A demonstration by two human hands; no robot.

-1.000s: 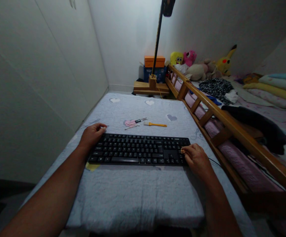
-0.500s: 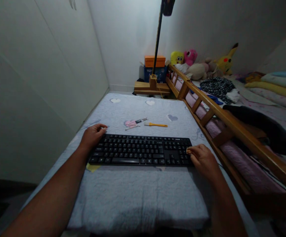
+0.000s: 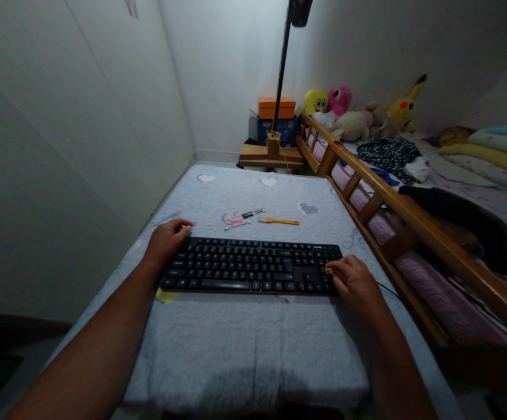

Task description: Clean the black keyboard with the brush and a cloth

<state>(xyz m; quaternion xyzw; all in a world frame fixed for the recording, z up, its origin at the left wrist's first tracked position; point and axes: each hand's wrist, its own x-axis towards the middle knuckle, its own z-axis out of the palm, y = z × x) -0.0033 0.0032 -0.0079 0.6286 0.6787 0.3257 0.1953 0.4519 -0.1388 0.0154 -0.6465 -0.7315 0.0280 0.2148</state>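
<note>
A black keyboard (image 3: 244, 267) lies across the cloth-covered table. At its upper left corner rests my left hand (image 3: 169, 240), its fingers bent around the edge of the keyboard. My right hand (image 3: 355, 280) is over the number keys at the right end, with fingertips pinched on a small pale yellowish piece (image 3: 329, 268), too small to name. Behind the keyboard lie a yellow-handled brush (image 3: 282, 221), a small dark-handled tool (image 3: 248, 214) and a thin white swab-like stick (image 3: 237, 225).
A wooden bed rail (image 3: 380, 192) runs along the right side of the table (image 3: 244, 344). Beyond the far edge stand a wooden base with a black pole (image 3: 282, 70) and an orange box (image 3: 276, 108). A cable leaves the keyboard at the right.
My right hand has moved slightly left over the number keys with the small piece. My left hand stays at the keyboard's corner. The whole view has shifted a little.
</note>
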